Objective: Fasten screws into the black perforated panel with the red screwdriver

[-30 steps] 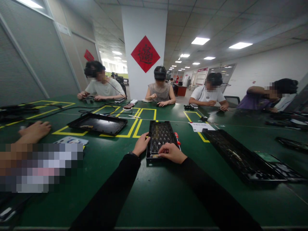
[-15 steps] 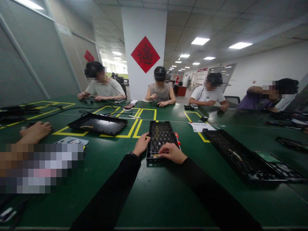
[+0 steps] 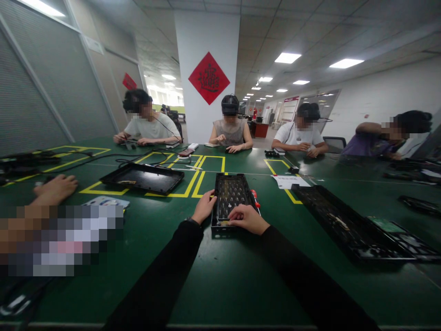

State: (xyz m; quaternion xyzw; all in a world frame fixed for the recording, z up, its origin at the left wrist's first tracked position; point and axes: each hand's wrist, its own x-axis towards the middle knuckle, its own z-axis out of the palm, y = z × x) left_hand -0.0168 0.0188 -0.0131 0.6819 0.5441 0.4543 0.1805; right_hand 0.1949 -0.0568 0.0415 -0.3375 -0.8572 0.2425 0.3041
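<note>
A black open plastic case [image 3: 234, 193] lies on the green table in front of me, with rows of small bright points across its inside. My left hand [image 3: 204, 208] grips the case's left edge, thumb along the rim. Over the near end of the case is my right hand [image 3: 248, 219], its fingers pinched together low inside. At those fingertips is a small yellowish-brown part [image 3: 224, 223]; whether they hold it or something smaller is hidden. A red-handled screwdriver [image 3: 255, 196] lies against the case's right side.
At left is a black tray [image 3: 146, 178]; at right, a long black housing [image 3: 339, 220] and a green board [image 3: 382, 224]. A paper sheet [image 3: 291, 181] lies beyond. Another person's hand [image 3: 60, 187] rests on the far left. Several people sit across the table [image 3: 213, 276].
The view has shifted very slightly. Both my hands keep their places on the case, the right fingers still pinched at its near end.
</note>
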